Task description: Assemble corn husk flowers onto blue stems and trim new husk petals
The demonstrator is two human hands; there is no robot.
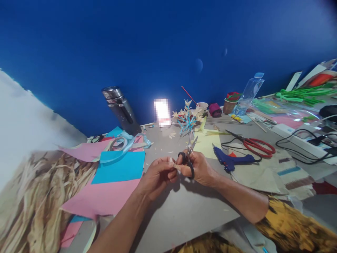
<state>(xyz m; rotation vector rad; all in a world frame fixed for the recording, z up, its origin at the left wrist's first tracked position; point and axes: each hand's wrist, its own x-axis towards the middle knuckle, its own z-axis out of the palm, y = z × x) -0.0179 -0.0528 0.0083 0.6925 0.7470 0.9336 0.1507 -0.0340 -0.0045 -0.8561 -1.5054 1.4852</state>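
Note:
Near the middle of the table, my left hand [162, 173] is closed in a pinch on a small pale piece [171, 162], perhaps dried husk; its exact kind is too small to tell. Black-handled scissors [190, 162] are in my right hand [199, 168], with the blades pointing up and away and parted. The right fingertips touch or nearly touch the pale piece as well. Just beyond the scissors stands a bunch of pale husk flowers [188, 117] with blue strips. Yellow paper [210, 146] lies right of the scissors.
At left are dried husks [39, 207], pink paper [113, 196], blue paper [121, 167] and a leaning dark flask [122, 110]. To the right lie a blue glue gun [233, 159], red-handled scissors [259, 147], a plastic bottle [249, 95] and a power strip [298, 140] with black cables.

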